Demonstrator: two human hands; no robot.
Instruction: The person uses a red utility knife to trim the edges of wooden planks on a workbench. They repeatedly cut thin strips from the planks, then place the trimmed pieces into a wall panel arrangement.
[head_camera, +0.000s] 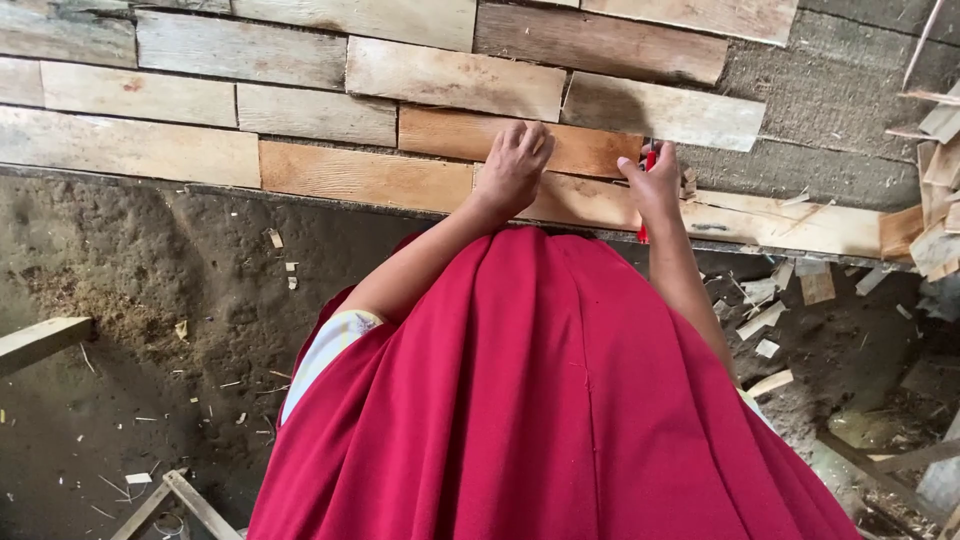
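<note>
Left hand (515, 165) pressed flat on the orange-brown plank (520, 140), its long axis running left-right; right hand (655, 185) alongside, gripping a red tool (648, 160).

I count two hands of mine, my left hand (514, 165) and right hand (655, 185). One red-handled tool (648, 165) sits upper right of centre. The wooden boards (365, 178) number more than ten.

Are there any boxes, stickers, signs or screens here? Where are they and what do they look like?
None in view. Only wooden planks fixed in rows on a grey wall, wood scraps on the dirt floor, and a person in red cloth. The left hand rests on a plank; the right hand holds a small red tool.
</note>
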